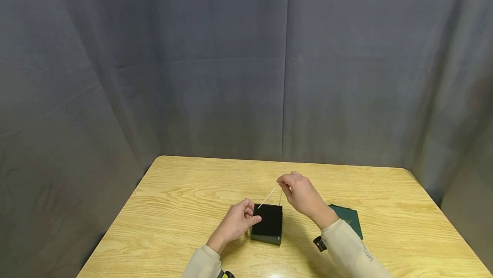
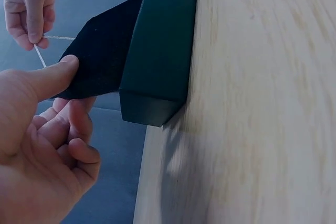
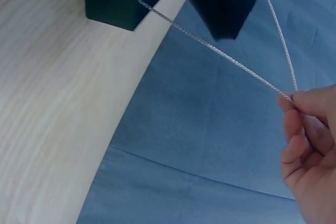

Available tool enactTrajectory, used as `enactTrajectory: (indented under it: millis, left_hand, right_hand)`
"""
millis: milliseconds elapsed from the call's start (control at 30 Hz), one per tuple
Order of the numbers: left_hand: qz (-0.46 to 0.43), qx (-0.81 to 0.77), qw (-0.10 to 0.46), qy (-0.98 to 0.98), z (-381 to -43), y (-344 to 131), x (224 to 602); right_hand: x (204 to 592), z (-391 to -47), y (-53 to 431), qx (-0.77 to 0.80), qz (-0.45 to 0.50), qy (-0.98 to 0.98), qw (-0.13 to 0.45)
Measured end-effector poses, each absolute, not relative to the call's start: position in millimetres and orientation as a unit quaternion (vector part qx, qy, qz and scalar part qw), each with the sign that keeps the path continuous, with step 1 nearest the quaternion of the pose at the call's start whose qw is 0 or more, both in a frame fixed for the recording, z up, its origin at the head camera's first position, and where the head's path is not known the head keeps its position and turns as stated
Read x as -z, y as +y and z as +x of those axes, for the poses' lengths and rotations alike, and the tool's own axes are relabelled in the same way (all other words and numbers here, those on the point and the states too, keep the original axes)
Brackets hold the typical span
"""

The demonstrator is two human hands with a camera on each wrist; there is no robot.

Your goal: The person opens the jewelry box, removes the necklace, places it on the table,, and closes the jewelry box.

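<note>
A small dark green box [image 1: 265, 239] stands on the table, a black insert [image 2: 105, 51] tilted up out of it. My left hand [image 1: 236, 223] pinches the insert's edge between thumb and fingers, at the box's left. Above and to the right of the box, my right hand [image 1: 304, 194] pinches a thin, light-coloured twisted cord [image 3: 220, 52] between thumb and fingertips. The cord is drawn into a taut peak: one strand runs to the insert, the other toward the box. What lies inside the box is hidden.
A flat dark green piece [image 1: 348, 218] with small gold lettering lies on the table to the right, partly behind the right forearm. The wooden table [image 1: 173, 209] has its far edge in front of a grey curtain [image 1: 231, 77].
</note>
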State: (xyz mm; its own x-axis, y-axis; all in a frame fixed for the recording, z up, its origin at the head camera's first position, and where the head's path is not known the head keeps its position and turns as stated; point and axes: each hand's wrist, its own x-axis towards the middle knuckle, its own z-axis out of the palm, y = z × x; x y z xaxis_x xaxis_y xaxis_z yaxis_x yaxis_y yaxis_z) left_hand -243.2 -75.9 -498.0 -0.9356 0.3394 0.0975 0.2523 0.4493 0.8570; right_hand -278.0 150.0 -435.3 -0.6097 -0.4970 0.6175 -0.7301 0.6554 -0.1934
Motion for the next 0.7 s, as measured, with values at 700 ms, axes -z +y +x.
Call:
enactTrajectory:
  millis: [700]
  left_hand:
    - [0.17,-0.491,0.053,0.852,-242.0,-76.2,497.7]
  right_hand:
    - [397.3,-299.5,175.3,-0.203,0.307,-0.887,0.281]
